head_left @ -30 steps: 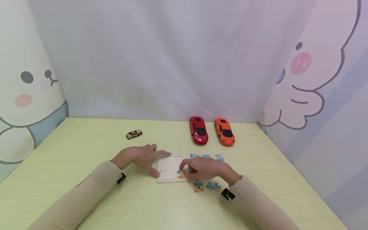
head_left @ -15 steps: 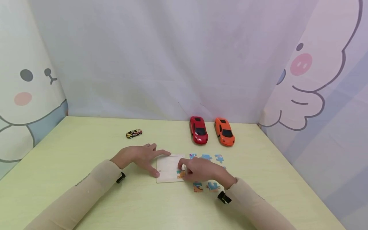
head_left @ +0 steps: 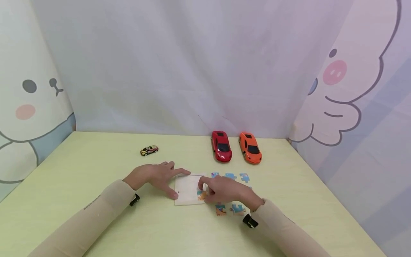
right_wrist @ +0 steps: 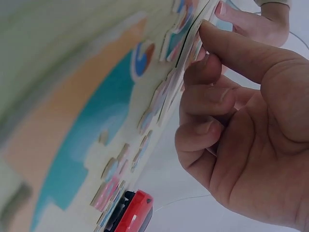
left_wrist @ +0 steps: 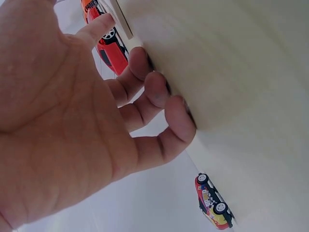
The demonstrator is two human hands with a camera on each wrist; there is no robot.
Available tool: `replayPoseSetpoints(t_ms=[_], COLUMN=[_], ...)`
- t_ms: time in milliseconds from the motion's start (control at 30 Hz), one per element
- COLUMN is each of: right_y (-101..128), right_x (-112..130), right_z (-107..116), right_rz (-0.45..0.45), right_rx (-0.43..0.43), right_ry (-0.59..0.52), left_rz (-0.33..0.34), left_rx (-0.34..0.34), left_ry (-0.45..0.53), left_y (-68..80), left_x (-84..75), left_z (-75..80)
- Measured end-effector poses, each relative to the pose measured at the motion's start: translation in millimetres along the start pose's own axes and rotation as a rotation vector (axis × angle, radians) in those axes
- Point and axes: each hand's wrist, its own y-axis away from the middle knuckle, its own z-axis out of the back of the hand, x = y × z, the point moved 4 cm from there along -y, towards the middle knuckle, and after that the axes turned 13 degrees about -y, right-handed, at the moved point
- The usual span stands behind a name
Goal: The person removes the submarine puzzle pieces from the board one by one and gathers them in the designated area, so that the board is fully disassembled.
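Note:
A pale square puzzle tray [head_left: 186,185] lies on the table in the head view. My left hand [head_left: 160,176] is spread at its left side, the index fingertip on the back edge and the thumb on the front left part. The left wrist view has this hand's other fingers [left_wrist: 178,121] bent, tips down at the table. In the tray's front right corner is a teal and orange puzzle piece [head_left: 202,196]. My right hand [head_left: 226,189] reaches over the tray's right edge, its bent index finger and thumb pinching at this piece. Its remaining fingers [right_wrist: 198,135] are curled.
Several loose puzzle pieces [head_left: 237,209] lie right of the tray, partly behind the right hand. At the back stand a red toy car [head_left: 222,146] and an orange one [head_left: 250,147]. A small yellow-and-red toy car [head_left: 149,150] is back left. Curtains [head_left: 179,64] surround the table.
My right hand has shifted slightly left over the tray, its thumb now at the corner piece, and then stays nearly still. The left hand holds its place on the tray.

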Motion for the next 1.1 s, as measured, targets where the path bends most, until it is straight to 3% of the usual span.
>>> replayPoseSetpoints(t_ms=[267, 600, 1100], right_y=[-2.9, -4.7, -2.5], right_x=[-1.9, 0.7, 6.8], right_z=[0.5, 2.9, 8.4], right_rz=[-0.003, -0.029, 0.17], right_rx=[-0.027, -0.076, -0.055], right_ry=[-0.003, 0.079, 0.067], left_rz=[-0.008, -0.005, -0.004], left_rx=[-0.008, -0.011, -0.011], left_ry=[0.004, -0.006, 0.003], left_y=[0.8, 1.0, 2.4], left_x=[0.1, 0.5, -1.0], left_z=[-1.2, -0.6, -0.1])
